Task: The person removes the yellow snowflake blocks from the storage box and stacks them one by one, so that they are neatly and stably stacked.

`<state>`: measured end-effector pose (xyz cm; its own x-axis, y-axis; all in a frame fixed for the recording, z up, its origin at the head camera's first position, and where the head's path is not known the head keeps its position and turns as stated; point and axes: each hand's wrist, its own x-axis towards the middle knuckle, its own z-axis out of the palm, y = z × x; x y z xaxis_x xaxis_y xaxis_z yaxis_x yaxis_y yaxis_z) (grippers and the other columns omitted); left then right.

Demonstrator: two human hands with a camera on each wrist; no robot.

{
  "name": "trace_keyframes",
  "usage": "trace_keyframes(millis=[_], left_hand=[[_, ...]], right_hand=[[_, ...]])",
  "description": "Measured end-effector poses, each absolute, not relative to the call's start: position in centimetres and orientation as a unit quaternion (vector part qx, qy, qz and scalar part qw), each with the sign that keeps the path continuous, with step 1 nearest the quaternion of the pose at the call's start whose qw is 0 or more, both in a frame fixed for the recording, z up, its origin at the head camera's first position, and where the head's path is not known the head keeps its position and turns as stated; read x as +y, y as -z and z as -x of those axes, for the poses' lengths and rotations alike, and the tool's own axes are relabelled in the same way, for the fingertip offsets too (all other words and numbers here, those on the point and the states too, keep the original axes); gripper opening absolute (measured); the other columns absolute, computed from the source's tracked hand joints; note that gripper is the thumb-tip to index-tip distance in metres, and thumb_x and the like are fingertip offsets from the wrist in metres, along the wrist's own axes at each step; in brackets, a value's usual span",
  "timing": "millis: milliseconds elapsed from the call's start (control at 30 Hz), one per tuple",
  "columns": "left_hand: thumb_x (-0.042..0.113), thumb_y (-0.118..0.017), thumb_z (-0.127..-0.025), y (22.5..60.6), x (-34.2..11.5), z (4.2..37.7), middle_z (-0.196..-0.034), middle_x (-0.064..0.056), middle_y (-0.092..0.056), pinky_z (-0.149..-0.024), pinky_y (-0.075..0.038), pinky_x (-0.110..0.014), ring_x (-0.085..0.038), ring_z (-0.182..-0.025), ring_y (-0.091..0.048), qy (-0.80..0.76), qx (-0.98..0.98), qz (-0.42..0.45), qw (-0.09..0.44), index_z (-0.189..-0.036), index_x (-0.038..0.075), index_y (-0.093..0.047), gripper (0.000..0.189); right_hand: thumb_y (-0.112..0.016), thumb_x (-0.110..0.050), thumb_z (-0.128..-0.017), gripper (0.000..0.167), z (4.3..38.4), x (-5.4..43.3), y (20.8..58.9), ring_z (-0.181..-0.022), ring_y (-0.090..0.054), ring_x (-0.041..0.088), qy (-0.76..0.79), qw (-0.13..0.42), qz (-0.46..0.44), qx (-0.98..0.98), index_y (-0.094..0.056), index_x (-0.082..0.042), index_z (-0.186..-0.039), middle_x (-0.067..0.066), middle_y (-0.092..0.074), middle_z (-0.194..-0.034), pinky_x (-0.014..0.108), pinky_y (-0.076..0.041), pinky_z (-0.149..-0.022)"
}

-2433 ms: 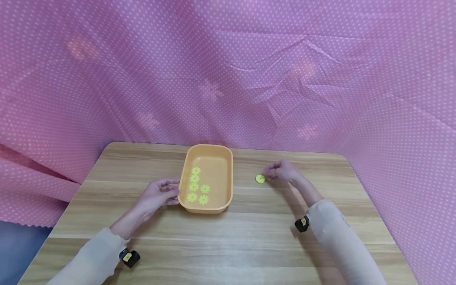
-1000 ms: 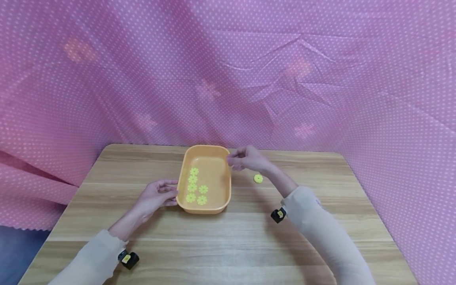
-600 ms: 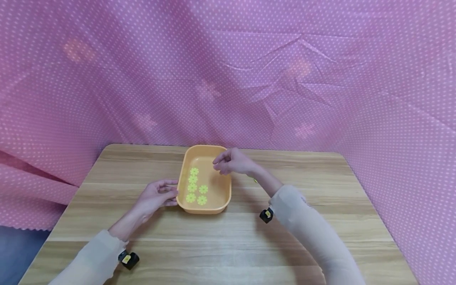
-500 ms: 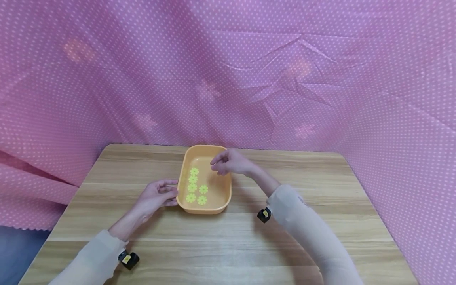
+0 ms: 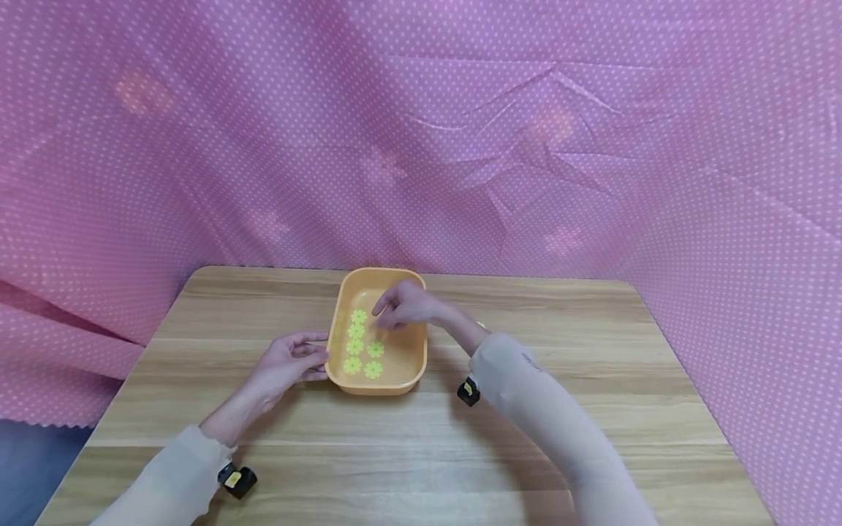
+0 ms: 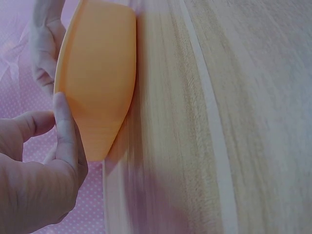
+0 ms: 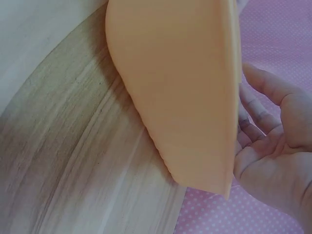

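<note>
An orange rectangular tray [image 5: 376, 389] stands on the table with several yellow flower-shaped pieces [image 5: 353, 364] lying on its floor toward the left. At the tray's left side, my left hand [image 5: 289, 363] touches the rim with fingers mostly straight; in the left wrist view its index finger lies along the outer wall. My right hand [image 5: 411, 303] reaches over the right rim, its thumb and index finger pointing down inside the tray. Whether anything is between those fingertips is hidden, since the tray wall [image 7: 170, 87] covers them in the right wrist view.
Another yellow flower piece [image 5: 482, 324] lies on the table right of the tray, mostly hidden by the right forearm. The wooden table [image 5: 408, 467] ends at a pink dotted cloth [image 5: 421, 146] behind and at both sides.
My right hand has moved left from beside the loose yellow flower piece, over the right rim and down into the tray. The left hand has stayed at the tray's left rim.
</note>
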<state>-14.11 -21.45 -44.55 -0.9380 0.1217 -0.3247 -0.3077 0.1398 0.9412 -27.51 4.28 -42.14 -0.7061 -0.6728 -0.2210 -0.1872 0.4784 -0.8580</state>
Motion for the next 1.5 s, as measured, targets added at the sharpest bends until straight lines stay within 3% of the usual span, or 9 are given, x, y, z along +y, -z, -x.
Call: trace_keyframes(millis=[167, 400, 633, 800, 1000, 1200, 1500], left_hand=[[0.002, -0.062, -0.104, 44.6, -21.5, 14.0, -0.115, -0.015, -0.069, -0.086, -0.070, -0.026, -0.015, -0.092, -0.075, -0.656, 0.734, 0.061, 0.163, -0.151, -0.010, -0.044, 0.052], [0.002, -0.061, -0.104, 44.7, -21.6, 14.0, -0.115, -0.015, -0.069, -0.087, -0.070, -0.026, -0.015, -0.093, -0.075, -0.655, 0.736, 0.056, 0.163, -0.151, -0.010, -0.044, 0.051], [0.002, -0.061, -0.104, 44.7, -21.5, 14.0, -0.116, -0.015, -0.069, -0.087, -0.070, -0.026, -0.015, -0.093, -0.075, -0.656, 0.735, 0.056, 0.163, -0.151, -0.010, -0.044, 0.052], [0.001, -0.061, -0.104, 44.8, -21.5, 14.0, -0.114, -0.014, -0.069, -0.087, -0.070, -0.025, -0.014, -0.092, -0.074, -0.660, 0.731, 0.057, 0.162, -0.151, -0.011, -0.043, 0.052], [0.000, -0.061, -0.103, 44.8, -21.5, 14.0, -0.115, -0.014, -0.069, -0.086, -0.070, -0.025, -0.015, -0.091, -0.074, -0.662, 0.729, 0.057, 0.164, -0.150, -0.010, -0.044, 0.051], [0.000, -0.061, -0.103, 44.8, -21.5, 14.0, -0.112, -0.012, -0.070, -0.085, -0.070, -0.024, -0.013, -0.089, -0.073, -0.666, 0.725, 0.054, 0.166, -0.150, -0.011, -0.043, 0.051], [0.000, -0.061, -0.103, 44.7, -21.5, 13.9, -0.113, -0.013, -0.070, -0.086, -0.070, -0.024, -0.013, -0.089, -0.073, -0.664, 0.728, 0.057, 0.162, -0.151, -0.010, -0.043, 0.052]], right_hand=[[-0.082, -0.004, -0.088, 0.034, 27.7, 3.3, 42.5, -0.077, -0.077, 0.023, 0.392, 0.295, 0.283, 0.824, -0.073, 0.008, -0.118, 0.019, -0.082, -0.095, 0.023, -0.066, -0.067], [-0.083, -0.009, -0.088, 0.029, 27.8, 2.4, 42.9, -0.069, -0.069, 0.011, 0.333, 0.317, 0.302, 0.835, -0.076, 0.002, -0.114, 0.013, -0.081, -0.091, 0.020, -0.064, -0.066], [-0.084, -0.009, -0.088, 0.026, 27.9, 2.1, 43.4, -0.067, -0.065, 0.008, 0.308, 0.311, 0.297, 0.848, -0.078, 0.001, -0.112, 0.003, -0.076, -0.082, 0.017, -0.059, -0.062], [-0.084, -0.005, -0.085, 0.026, 27.9, 2.0, 43.8, -0.065, -0.063, 0.006, 0.299, 0.309, 0.293, 0.854, -0.078, 0.001, -0.109, 0.005, -0.077, -0.086, 0.013, -0.054, -0.058], [-0.084, 0.002, -0.081, 0.030, 27.7, 1.9, 44.0, -0.065, -0.062, 0.006, 0.304, 0.319, 0.295, 0.848, -0.076, 0.005, -0.111, 0.013, -0.079, -0.093, 0.015, -0.057, -0.060], [-0.086, 0.004, -0.079, 0.034, 27.6, 1.8, 44.2, -0.071, -0.061, 0.006, 0.302, 0.333, 0.302, 0.841, -0.075, 0.007, -0.112, 0.002, -0.071, -0.083, 0.011, -0.053, -0.061], [-0.090, 0.003, -0.074, 0.035, 27.3, 1.5, 44.6, -0.084, -0.059, 0.008, 0.262, 0.319, 0.325, 0.851, -0.077, 0.000, -0.107, 0.002, -0.070, -0.092, 0.011, -0.052, -0.072]])
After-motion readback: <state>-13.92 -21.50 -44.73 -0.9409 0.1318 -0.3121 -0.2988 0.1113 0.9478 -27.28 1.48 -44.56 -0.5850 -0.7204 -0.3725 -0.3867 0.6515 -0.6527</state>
